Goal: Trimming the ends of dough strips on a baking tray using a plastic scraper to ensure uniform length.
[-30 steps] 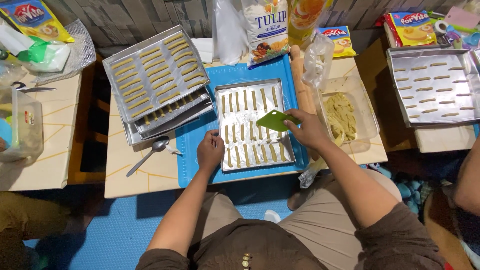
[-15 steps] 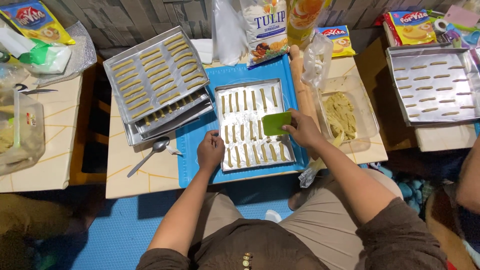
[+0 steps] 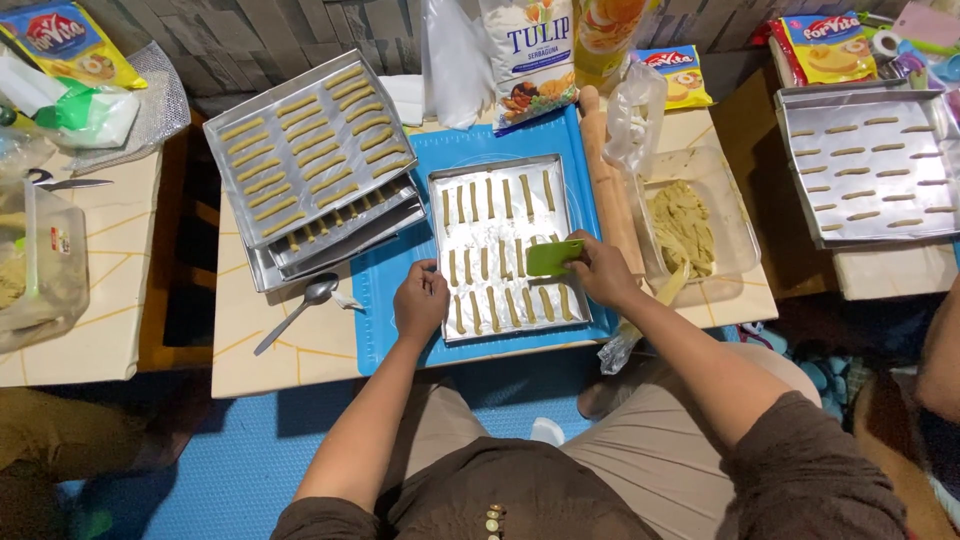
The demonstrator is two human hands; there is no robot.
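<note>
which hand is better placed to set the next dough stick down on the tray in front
The right hand, probably: it already holds the green scraper over the tray's dough sticks. The left hand only rests on the tray's near-left edge.

Both hands reach forward, left (image 3: 420, 300) curled, right (image 3: 603, 270) pinching.

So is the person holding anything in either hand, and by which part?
The right hand holds a green scraper by its right edge, over the baking tray. The left hand holds nothing; it rests at the tray's left edge.
</note>
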